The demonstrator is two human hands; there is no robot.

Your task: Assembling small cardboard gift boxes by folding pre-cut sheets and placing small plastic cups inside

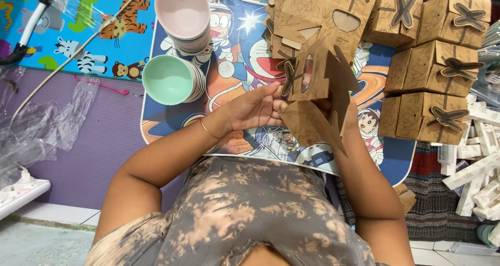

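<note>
Tie-dyed shirt (245,214) fills the bottom of the view, closest to the camera, with both bare forearms reaching away from it over a low surface (172,125) printed with cartoon characters. Left hand (258,109) grips the near edge of a half-folded brown card box (317,84), fingers curled on its flap; a thin bangle (209,129) circles that wrist. Right hand (338,110) is mostly hidden behind the box and appears to hold it from the far side, though its fingers cannot be seen. Just beyond the box lies a pile of flat box blanks (302,11). Finished boxes (437,63) with bow-shaped closures are stacked to the right. Left of the hands sit a stack of green bowls (169,79) and a stack of pink bowls (183,11). Clear plastic wrap (36,125) lies on the purple mat (88,141) at far left.
</note>
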